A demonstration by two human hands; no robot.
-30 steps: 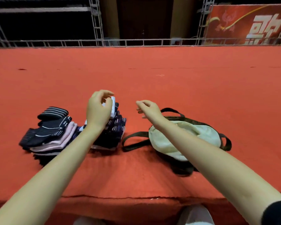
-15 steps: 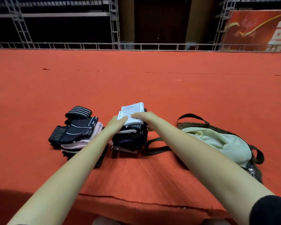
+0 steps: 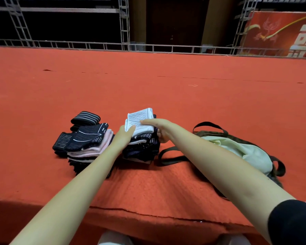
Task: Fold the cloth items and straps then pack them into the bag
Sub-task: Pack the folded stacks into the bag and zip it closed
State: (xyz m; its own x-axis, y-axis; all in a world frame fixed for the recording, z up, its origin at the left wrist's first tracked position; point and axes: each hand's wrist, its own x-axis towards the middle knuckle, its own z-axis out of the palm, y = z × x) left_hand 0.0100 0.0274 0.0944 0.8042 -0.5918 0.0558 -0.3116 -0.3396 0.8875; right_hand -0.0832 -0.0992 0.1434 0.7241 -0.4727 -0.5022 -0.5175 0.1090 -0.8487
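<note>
At about nine o'clock from the middle of the red carpeted surface (image 3: pixel 166 89) lies the left pile (image 3: pixel 85 142) of folded cloth items: a dark quilted piece with white lines on top, pale pink layers under it, a black strap with grey stripes (image 3: pixel 86 118) rolled at its far edge, and another striped black piece at its left side. Just beside it, toward three o'clock, stands the taller middle stack (image 3: pixel 140 145) of dark folded pieces, topped by a white mesh-textured folded cloth (image 3: pixel 140 119).

The left hand (image 3: pixel 125 137) rests against the stack's left side, fingers straight, their tips touching the white cloth's near left corner. The right hand (image 3: pixel 157 127) comes in from the four o'clock side; its straight fingers lie flat across the top of the white cloth, pressing it down, while the thumb side sits against the stack's right edge. Neither hand is clenched.

Further toward three o'clock, apart from the stack, the bag (image 3: pixel 244 151) lies on the carpet, its pale green lining showing and its dark olive straps (image 3: pixel 173 156) looping out toward the stack and behind it. The right forearm crosses over the bag's near left part.
</note>
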